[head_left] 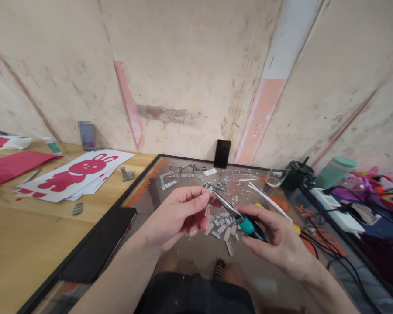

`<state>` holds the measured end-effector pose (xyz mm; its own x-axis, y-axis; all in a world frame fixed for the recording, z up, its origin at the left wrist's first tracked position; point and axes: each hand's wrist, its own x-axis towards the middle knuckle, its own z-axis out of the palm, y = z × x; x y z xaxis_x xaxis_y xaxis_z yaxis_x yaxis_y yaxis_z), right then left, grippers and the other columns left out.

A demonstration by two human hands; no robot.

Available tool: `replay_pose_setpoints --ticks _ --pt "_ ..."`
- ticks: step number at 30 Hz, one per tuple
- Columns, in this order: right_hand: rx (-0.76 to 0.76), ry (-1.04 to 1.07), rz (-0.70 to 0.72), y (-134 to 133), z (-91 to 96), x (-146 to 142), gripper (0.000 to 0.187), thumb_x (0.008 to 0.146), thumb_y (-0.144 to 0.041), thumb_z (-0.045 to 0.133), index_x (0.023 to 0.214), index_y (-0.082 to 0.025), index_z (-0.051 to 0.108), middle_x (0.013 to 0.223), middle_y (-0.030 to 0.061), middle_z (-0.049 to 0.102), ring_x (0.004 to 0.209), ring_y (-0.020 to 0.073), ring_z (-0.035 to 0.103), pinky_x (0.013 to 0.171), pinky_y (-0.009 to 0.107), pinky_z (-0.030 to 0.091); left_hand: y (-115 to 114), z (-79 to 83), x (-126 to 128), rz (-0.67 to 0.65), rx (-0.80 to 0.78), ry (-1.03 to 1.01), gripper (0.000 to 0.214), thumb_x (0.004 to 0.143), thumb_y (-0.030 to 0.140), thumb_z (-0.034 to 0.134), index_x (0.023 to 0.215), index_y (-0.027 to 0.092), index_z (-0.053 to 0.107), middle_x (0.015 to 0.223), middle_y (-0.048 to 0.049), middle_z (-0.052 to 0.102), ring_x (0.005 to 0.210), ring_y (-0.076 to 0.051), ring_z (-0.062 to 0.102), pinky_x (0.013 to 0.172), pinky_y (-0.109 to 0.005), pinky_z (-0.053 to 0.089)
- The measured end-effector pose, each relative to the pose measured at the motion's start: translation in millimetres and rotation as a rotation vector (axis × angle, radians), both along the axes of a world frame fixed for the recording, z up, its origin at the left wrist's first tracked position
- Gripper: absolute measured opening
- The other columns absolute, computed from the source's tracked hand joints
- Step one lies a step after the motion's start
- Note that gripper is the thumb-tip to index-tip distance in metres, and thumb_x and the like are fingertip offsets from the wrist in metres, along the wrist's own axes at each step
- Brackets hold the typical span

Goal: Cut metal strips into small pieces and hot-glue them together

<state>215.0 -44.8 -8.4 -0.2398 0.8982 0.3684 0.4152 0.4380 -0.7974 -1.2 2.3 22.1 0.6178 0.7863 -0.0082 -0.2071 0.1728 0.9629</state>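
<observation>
My left hand point(185, 209) is closed in a pinch, its thumb and fingers on a small grey piece point(208, 186) too small to make out well. In my right hand point(278, 237) is a pair of pliers point(246, 224) with teal-and-black handles and long metal jaws. The jaw tips reach the piece at my left fingertips; whether they grip it I cannot tell. On the glass tabletop point(183, 244) below the hands lies a loose heap of flat grey strips point(227, 226). Behind them are grey assembled parts point(168, 181) and small white scraps.
A dark phone point(222, 153) leans on the wall. Left are a black tablet-like slab point(100, 244) and paper with a red rabbit point(88, 168). A clear cup point(277, 176), dark cup point(296, 174), green tumbler point(336, 172), power strip point(340, 213) and cables point(334, 248) crowd the right.
</observation>
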Motion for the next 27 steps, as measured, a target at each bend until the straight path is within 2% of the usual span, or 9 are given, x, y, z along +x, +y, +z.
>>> replay_pose_setpoints --ticks 3,7,10,15,23,27 --pt "-0.036 -0.017 -0.015 2 0.1 -1 0.037 0.07 -0.021 0.064 0.107 -0.02 0.061 0.096 0.0058 0.068 0.084 0.0204 0.063 0.075 0.032 0.051 0 -3.2 3 0.043 -0.005 -0.024 0.023 0.081 0.036 0.054 0.075 0.014 0.055 0.05 0.0013 0.057 0.034 -0.003 0.04 0.035 -0.014 0.024" --pt "0.004 -0.12 -0.047 5 0.5 -5 0.037 0.074 -0.021 0.062 0.111 -0.02 0.058 0.101 0.0056 0.067 0.089 0.0203 0.062 0.078 0.032 0.05 -2 -8.0 12 0.242 0.047 -0.052 0.017 0.078 0.031 0.059 0.074 0.015 0.053 0.053 0.0009 0.061 0.037 -0.005 0.049 0.037 -0.014 0.032" --pt "0.054 -0.179 -0.054 6 -1.0 -8 0.036 0.077 -0.021 0.057 0.113 -0.021 0.055 0.105 0.0063 0.066 0.092 0.0205 0.061 0.08 0.032 0.049 -4 -9.0 17 0.333 0.038 -0.101 0.016 0.077 0.028 0.06 0.073 0.014 0.052 0.059 -0.0012 0.065 0.041 -0.007 0.054 0.039 -0.016 0.038" --pt "0.144 -0.293 -0.089 5 -4.8 -9 0.037 0.08 -0.022 0.054 0.116 -0.022 0.05 0.109 0.0072 0.064 0.096 0.0214 0.06 0.082 0.033 0.047 -5 -6.5 20 0.346 -0.072 -0.127 0.013 0.077 0.025 0.059 0.078 0.013 0.055 0.063 -0.0034 0.067 0.046 -0.01 0.059 0.041 -0.017 0.042" --pt "0.327 -0.426 -0.142 9 -6.7 -10 0.036 0.079 -0.019 0.05 0.115 -0.02 0.048 0.101 0.0088 0.064 0.089 0.0205 0.062 0.074 0.032 0.05 -5 -12.9 27 0.456 -0.096 -0.224 0.008 0.072 0.018 0.064 0.071 0.011 0.059 0.065 -0.0033 0.066 0.05 -0.01 0.06 0.046 -0.018 0.045" --pt "0.424 -0.481 -0.174 11 -6.5 -10 0.037 0.078 -0.017 0.05 0.115 -0.019 0.048 0.101 0.0098 0.064 0.09 0.0206 0.062 0.074 0.033 0.051 -1 -14.8 26 0.399 -0.185 -0.278 0.011 0.069 0.017 0.066 0.066 0.011 0.057 0.063 -0.0037 0.065 0.048 -0.008 0.056 0.046 -0.017 0.044"
